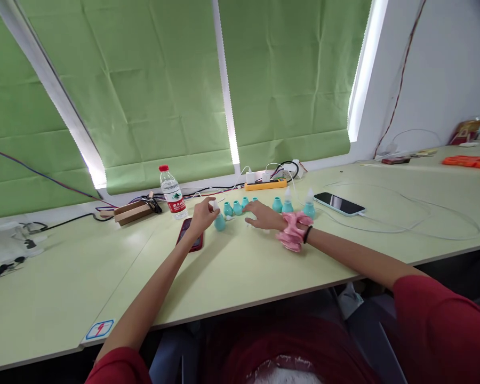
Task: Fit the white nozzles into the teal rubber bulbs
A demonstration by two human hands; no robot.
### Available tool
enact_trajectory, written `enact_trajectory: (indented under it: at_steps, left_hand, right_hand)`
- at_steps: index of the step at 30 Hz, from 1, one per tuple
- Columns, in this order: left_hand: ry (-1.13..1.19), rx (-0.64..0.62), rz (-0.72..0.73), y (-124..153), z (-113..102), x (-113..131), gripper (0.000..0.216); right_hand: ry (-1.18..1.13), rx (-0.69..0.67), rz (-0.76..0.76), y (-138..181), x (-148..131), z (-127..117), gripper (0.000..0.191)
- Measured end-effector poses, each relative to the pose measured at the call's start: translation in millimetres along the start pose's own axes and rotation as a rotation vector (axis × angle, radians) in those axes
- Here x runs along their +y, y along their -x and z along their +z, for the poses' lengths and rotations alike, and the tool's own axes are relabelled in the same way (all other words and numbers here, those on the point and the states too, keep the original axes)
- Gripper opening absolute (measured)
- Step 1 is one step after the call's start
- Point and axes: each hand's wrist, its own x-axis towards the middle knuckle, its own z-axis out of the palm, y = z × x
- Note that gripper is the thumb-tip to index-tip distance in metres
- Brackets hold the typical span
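My left hand (202,215) is closed around a small teal bulb bottle (219,221) with a white tip, held just above the pale green table (244,266). My right hand (264,216) lies low on the table with fingers stretched toward a row of several teal bulb bottles (237,207). Its fingertips touch a small white piece I cannot make out. A pink scrunchie (293,232) and a black band sit on my right wrist. More teal bottles with white tips (287,205) stand right of that hand.
A water bottle (173,194) stands left of the hands, a dark red phone (192,234) lies under my left wrist. A yellow power strip (266,184) with chargers sits by the window. A black phone (339,204) on a white cable lies to the right. A cardboard box (132,212) sits at the left.
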Motion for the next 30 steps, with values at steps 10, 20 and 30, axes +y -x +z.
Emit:
enact_trajectory:
  at_steps: [10, 20, 30]
  left_hand:
    - [-0.16, 0.174, 0.116, 10.2, -2.9, 13.0, 0.047]
    - [-0.012, -0.347, 0.296, 43.7, 85.8, 56.2, 0.053]
    - [0.021, -0.34, 0.224, 42.4, 72.2, 26.3, 0.047]
  right_hand:
    - [0.042, -0.218, -0.023, 15.1, 22.4, -9.9, 0.028]
    - [0.052, -0.094, 0.084, 58.0, 22.4, 3.6, 0.037]
    - [-0.111, 0.016, -0.016, 26.1, -2.9, 23.9, 0.033]
